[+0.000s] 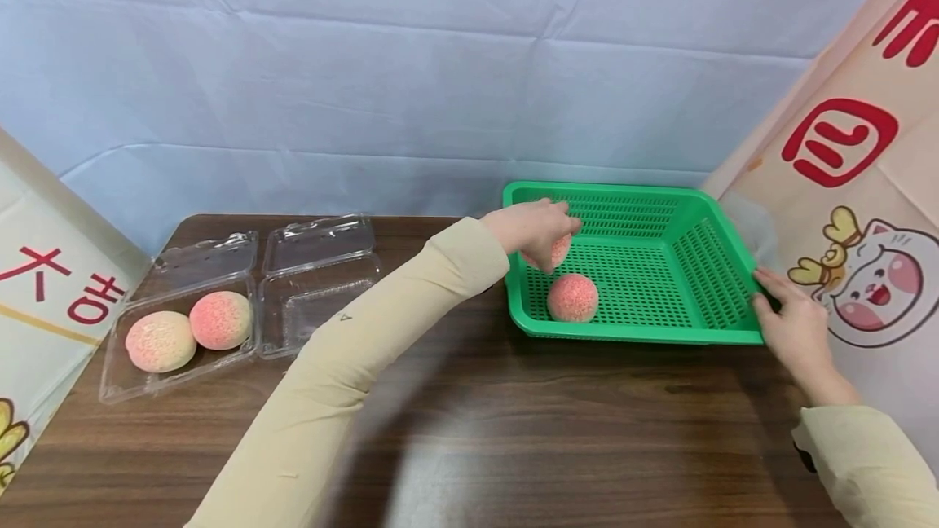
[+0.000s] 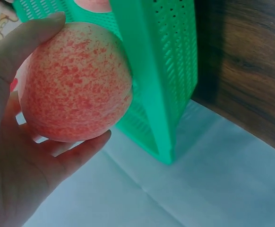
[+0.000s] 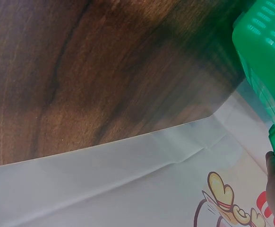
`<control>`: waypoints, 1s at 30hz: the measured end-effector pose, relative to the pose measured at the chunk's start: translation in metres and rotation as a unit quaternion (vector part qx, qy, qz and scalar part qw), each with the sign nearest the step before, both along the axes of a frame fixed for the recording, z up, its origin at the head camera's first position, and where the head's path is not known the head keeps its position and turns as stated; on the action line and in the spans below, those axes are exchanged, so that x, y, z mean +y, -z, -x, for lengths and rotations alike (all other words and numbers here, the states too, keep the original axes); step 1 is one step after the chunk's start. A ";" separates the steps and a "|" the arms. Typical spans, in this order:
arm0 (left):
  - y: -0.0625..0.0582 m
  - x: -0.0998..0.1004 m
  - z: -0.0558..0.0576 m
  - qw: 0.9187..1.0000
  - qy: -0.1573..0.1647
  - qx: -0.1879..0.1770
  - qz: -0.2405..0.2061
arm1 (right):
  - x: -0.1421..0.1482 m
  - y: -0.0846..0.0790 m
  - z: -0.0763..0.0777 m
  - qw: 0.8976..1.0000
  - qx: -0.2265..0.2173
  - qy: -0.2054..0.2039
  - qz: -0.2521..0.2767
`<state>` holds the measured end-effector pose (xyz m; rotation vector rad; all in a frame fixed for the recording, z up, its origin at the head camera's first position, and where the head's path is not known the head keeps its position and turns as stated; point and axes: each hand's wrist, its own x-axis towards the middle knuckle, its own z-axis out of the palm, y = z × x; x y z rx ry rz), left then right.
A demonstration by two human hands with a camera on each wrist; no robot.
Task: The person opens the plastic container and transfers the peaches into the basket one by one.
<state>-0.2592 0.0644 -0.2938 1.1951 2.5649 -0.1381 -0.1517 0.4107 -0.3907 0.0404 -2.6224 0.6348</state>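
Note:
My left hand holds a pink speckled peach over the left end of the green plastic basket. In the left wrist view, thumb and fingers curl round the peach beside the basket's rim. Another peach lies inside the basket at its near left corner. At the basket's right end, my right hand grips the rim. Only a little of that hand shows in the right wrist view, at the right edge.
On the left of the brown wooden table lies an opened clear clamshell box with two peaches in it. Next to it is another opened clear box. Pale cloth hangs behind, printed sheets at the sides.

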 end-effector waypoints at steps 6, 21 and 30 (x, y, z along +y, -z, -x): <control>0.009 -0.002 0.003 1.000 -0.001 0.000 -0.005 | -0.001 0.001 0.000 1.000 -0.002 0.000 0.001; 0.026 0.003 0.003 1.000 -0.008 -0.008 0.012 | -0.003 0.001 -0.002 1.000 0.003 0.001 0.007; 0.038 0.008 0.001 0.999 -0.018 -0.015 0.023 | -0.004 -0.001 -0.003 1.000 0.003 0.003 0.008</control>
